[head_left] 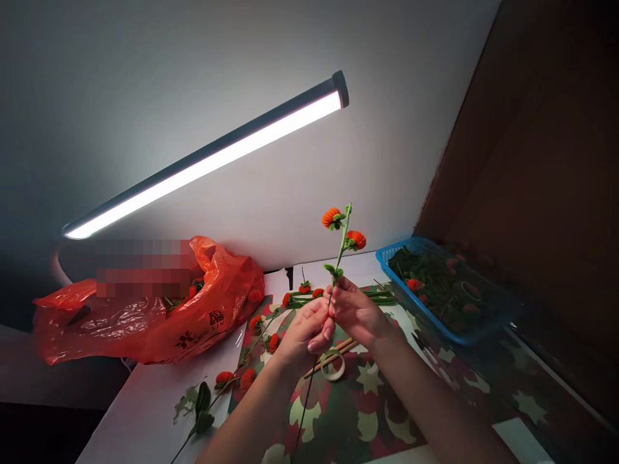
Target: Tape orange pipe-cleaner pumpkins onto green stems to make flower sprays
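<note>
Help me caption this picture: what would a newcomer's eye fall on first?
Probably the bright lamp bar, slanting across the upper left. Next, near the middle, the orange-flowered stem in the left hand and right hand. Then the red plastic bag at left and blue basket at right.

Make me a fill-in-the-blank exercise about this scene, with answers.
1. The left hand and right hand hold a stem bearing ____ orange flower heads.
2. The basket is coloured ____.
3. The plastic bag lies on the ____ side of the picture.
4. The lamp is switched ____.
Missing words: two; blue; left; on
</note>
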Demonstrator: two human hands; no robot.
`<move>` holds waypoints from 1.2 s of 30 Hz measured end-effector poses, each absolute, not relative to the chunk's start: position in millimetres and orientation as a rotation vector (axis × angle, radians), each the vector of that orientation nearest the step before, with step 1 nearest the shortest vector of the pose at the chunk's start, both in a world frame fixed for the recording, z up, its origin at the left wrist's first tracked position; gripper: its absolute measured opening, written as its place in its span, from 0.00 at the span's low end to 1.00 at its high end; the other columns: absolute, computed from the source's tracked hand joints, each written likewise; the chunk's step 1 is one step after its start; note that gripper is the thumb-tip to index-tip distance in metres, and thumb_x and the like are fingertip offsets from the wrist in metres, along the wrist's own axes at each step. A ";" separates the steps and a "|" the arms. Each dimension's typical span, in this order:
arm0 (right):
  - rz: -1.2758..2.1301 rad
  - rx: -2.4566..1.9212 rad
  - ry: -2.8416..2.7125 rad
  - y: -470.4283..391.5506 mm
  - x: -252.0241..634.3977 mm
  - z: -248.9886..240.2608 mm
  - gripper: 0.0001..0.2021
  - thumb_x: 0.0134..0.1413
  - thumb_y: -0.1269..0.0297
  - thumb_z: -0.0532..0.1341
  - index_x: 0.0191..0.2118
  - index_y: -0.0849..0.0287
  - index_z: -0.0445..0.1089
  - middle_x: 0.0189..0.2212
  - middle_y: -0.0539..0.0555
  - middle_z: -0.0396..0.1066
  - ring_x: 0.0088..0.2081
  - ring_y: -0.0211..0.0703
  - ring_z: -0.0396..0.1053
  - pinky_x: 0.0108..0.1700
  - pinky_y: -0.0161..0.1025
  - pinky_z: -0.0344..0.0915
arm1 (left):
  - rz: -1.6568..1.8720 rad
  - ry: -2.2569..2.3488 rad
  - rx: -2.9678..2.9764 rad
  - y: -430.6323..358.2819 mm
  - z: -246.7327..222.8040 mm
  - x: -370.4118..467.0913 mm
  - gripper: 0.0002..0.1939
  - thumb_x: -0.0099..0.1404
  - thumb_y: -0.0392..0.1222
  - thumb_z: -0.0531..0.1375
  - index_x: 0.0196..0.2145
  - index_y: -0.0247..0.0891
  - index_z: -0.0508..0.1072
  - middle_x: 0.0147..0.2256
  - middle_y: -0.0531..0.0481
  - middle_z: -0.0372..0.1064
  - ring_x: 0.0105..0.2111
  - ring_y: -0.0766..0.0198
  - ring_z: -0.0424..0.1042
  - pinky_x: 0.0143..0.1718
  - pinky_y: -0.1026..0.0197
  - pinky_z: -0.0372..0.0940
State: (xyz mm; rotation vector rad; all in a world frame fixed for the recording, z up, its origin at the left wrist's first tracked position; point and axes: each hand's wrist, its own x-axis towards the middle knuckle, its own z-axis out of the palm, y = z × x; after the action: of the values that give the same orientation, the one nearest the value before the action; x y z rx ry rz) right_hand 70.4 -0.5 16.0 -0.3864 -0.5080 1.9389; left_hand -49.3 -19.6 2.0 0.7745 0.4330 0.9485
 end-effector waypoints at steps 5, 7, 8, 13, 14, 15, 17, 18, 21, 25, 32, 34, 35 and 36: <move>1.944 -0.406 -0.609 0.5 73.1 14.8 0.10 0.34 0.68 0.70 0.26 0.57 0.69 0.23 0.45 0.71 0.20 0.30 0.66 0.24 0.29 0.62 | 0.840 0.377 0.748 -18.6 1.2 -51.4 0.11 0.58 0.46 0.59 0.26 0.36 0.66 0.12 0.63 0.52 0.07 0.80 0.39 0.08 0.76 0.42; 1.819 -0.453 -0.579 2.8 72.2 13.7 0.11 0.32 0.71 0.71 0.27 0.57 0.70 0.22 0.45 0.71 0.23 0.31 0.67 0.27 0.29 0.62 | 0.983 0.628 0.960 -21.1 8.1 -52.3 0.10 0.58 0.46 0.60 0.27 0.36 0.68 0.16 0.58 0.61 0.09 0.78 0.53 0.11 0.73 0.51; 1.729 -0.481 -0.562 3.7 71.2 13.4 0.12 0.31 0.72 0.71 0.27 0.57 0.70 0.22 0.45 0.71 0.25 0.32 0.68 0.29 0.29 0.62 | 1.104 0.802 1.099 -23.0 11.9 -52.6 0.08 0.57 0.44 0.61 0.30 0.36 0.70 0.20 0.55 0.66 0.13 0.76 0.60 0.14 0.72 0.56; 1.502 -0.555 -0.569 2.3 64.9 14.0 0.11 0.34 0.73 0.70 0.26 0.57 0.69 0.23 0.45 0.71 0.30 0.31 0.69 0.37 0.30 0.63 | 1.443 1.305 1.566 -32.3 19.9 -50.7 0.07 0.54 0.41 0.63 0.30 0.35 0.73 0.22 0.52 0.69 0.20 0.68 0.68 0.23 0.66 0.63; 1.506 -0.551 -0.568 1.5 64.3 14.0 0.10 0.34 0.73 0.70 0.26 0.57 0.69 0.23 0.45 0.71 0.30 0.31 0.69 0.37 0.30 0.63 | 1.448 1.308 1.577 -32.9 19.8 -50.1 0.07 0.55 0.41 0.62 0.29 0.35 0.73 0.22 0.52 0.69 0.20 0.68 0.69 0.24 0.66 0.64; 1.516 -0.541 -0.566 0.9 64.2 13.9 0.10 0.34 0.73 0.70 0.26 0.57 0.69 0.23 0.45 0.71 0.29 0.31 0.69 0.36 0.29 0.63 | 1.425 1.280 1.547 -33.0 19.7 -49.8 0.07 0.56 0.42 0.62 0.29 0.35 0.73 0.22 0.51 0.69 0.20 0.67 0.69 0.23 0.66 0.64; 1.563 -0.514 -0.573 0.5 64.9 13.3 0.11 0.34 0.73 0.70 0.26 0.57 0.69 0.23 0.44 0.71 0.28 0.31 0.68 0.35 0.29 0.62 | 1.321 1.147 1.395 -31.4 19.9 -50.3 0.08 0.57 0.43 0.61 0.28 0.34 0.71 0.21 0.52 0.69 0.19 0.68 0.68 0.22 0.67 0.63; 1.594 -0.499 -0.576 0.7 65.4 12.9 0.11 0.33 0.73 0.70 0.26 0.58 0.69 0.23 0.44 0.71 0.28 0.31 0.68 0.34 0.29 0.62 | 1.261 1.056 1.296 -30.0 20.0 -50.9 0.09 0.57 0.43 0.61 0.28 0.34 0.70 0.20 0.53 0.68 0.18 0.69 0.68 0.20 0.68 0.62; 1.705 -0.444 -0.566 1.8 66.3 12.7 0.11 0.32 0.72 0.71 0.25 0.58 0.69 0.23 0.45 0.71 0.25 0.30 0.66 0.31 0.29 0.62 | 1.117 0.799 1.017 -24.1 19.0 -53.6 0.11 0.55 0.44 0.62 0.27 0.33 0.68 0.18 0.55 0.65 0.14 0.74 0.63 0.15 0.72 0.57; 1.831 -0.362 -0.518 2.3 65.3 13.1 0.10 0.34 0.71 0.70 0.25 0.58 0.70 0.21 0.44 0.70 0.23 0.29 0.65 0.29 0.28 0.63 | 0.971 0.566 0.750 -16.9 14.3 -55.1 0.13 0.52 0.44 0.65 0.27 0.32 0.67 0.15 0.59 0.59 0.10 0.81 0.52 0.11 0.77 0.49; 1.865 -0.359 -0.578 5.2 69.4 8.6 0.08 0.34 0.72 0.69 0.23 0.58 0.70 0.20 0.45 0.71 0.22 0.32 0.67 0.29 0.31 0.64 | 0.867 0.303 0.564 -16.5 5.6 -54.1 0.07 0.58 0.39 0.61 0.29 0.33 0.67 0.16 0.63 0.50 0.09 0.84 0.37 0.09 0.79 0.43; 1.823 -0.385 -0.600 6.0 70.8 8.4 0.08 0.33 0.73 0.69 0.23 0.58 0.70 0.20 0.45 0.72 0.21 0.31 0.67 0.29 0.31 0.64 | 0.840 0.269 0.544 -16.5 2.8 -53.8 0.06 0.58 0.39 0.60 0.30 0.33 0.67 0.16 0.63 0.50 0.08 0.84 0.35 0.08 0.79 0.41; 1.815 -0.392 -0.623 6.3 71.3 8.7 0.08 0.34 0.72 0.69 0.23 0.58 0.70 0.21 0.45 0.72 0.21 0.31 0.66 0.29 0.31 0.64 | 0.835 0.270 0.545 -16.2 1.7 -53.5 0.06 0.58 0.39 0.60 0.30 0.34 0.67 0.16 0.63 0.50 0.08 0.84 0.35 0.08 0.79 0.41; 1.811 -0.398 -0.648 6.7 71.8 9.1 0.08 0.34 0.71 0.69 0.23 0.58 0.70 0.21 0.45 0.71 0.20 0.31 0.66 0.29 0.32 0.64 | 0.836 0.291 0.564 -15.8 1.1 -53.2 0.07 0.58 0.40 0.60 0.29 0.34 0.67 0.16 0.63 0.51 0.08 0.84 0.37 0.08 0.79 0.42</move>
State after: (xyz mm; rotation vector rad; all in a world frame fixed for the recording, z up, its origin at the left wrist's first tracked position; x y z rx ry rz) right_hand 71.8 6.7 9.1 -0.3982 -0.6483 1.8110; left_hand -53.2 -15.8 1.1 0.5643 0.2908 0.8356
